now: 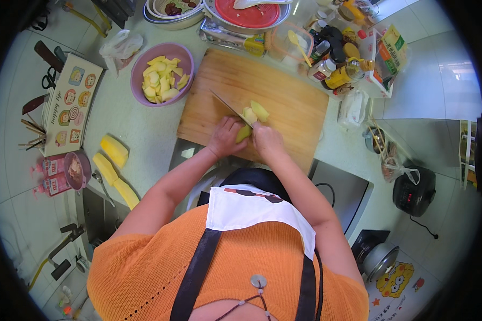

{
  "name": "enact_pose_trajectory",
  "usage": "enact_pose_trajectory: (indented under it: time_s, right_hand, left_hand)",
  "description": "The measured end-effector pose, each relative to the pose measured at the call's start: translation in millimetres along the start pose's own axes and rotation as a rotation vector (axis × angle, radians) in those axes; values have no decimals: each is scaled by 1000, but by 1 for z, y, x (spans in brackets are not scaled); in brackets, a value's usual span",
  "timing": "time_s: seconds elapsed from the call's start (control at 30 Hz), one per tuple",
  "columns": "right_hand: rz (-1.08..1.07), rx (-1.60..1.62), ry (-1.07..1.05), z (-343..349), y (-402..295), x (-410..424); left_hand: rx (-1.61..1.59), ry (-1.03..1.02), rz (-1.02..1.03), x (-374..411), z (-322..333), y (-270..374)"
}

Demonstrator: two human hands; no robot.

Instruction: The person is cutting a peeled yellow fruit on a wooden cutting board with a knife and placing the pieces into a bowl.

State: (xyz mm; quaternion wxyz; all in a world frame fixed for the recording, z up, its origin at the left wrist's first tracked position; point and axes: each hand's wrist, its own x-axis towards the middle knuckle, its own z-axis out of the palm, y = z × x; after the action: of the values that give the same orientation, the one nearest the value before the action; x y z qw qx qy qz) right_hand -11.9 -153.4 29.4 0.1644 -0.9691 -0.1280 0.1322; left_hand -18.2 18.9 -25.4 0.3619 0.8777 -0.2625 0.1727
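Observation:
On the wooden cutting board [293,96], my left hand [229,136] presses on a piece of pale yellow-green vegetable [244,133]. Close to its right, my right hand [267,140] grips a kitchen knife [227,103], whose blade slants up and left, against the held piece. Cut chunks [259,111] lie just beyond the blade. A purple bowl [133,76] of similar cut pieces [162,78] stands left of the board. Several longer peeled yellow pieces [114,151] rest on the counter at the lower left. The fingers partly hide the held piece and the knife handle.
Bottles and jars [333,48] crowd the back right, beside a lidded plastic container [291,40]. Bowls and a colander [247,28] stand behind the board. A knife holder [70,106] and a small bowl of meat [77,170] are at left, a black rice cooker [413,190] at right.

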Motion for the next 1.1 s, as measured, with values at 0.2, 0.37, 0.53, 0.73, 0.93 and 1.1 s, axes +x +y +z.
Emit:
enact_pose_trajectory:
  time_s: [0.2, 0.37, 0.53, 0.73, 0.93, 1.1]
  right_hand:
    - [-30, 108, 71, -22, 6, -9]
    - [34, 35, -42, -58, -13, -29]
    - [37, 22, -76, -48, -11, -28]
    - [44, -13, -42, -10, -10, -8]
    - [58, 49, 31, -9, 3, -4]
    - [45, 33, 65, -26, 21, -7]
  left_hand:
    - [-43, 40, 21, 2, 5, -6]
    - [-51, 53, 3, -1, -1, 0]
    - [-60, 61, 18, 2, -2, 1]
    - [-11, 1, -6, -7, 2, -5]
    - [-24, -141, 89, -20, -28, -6]
    - [-5, -201, 56, -17, -21, -6]
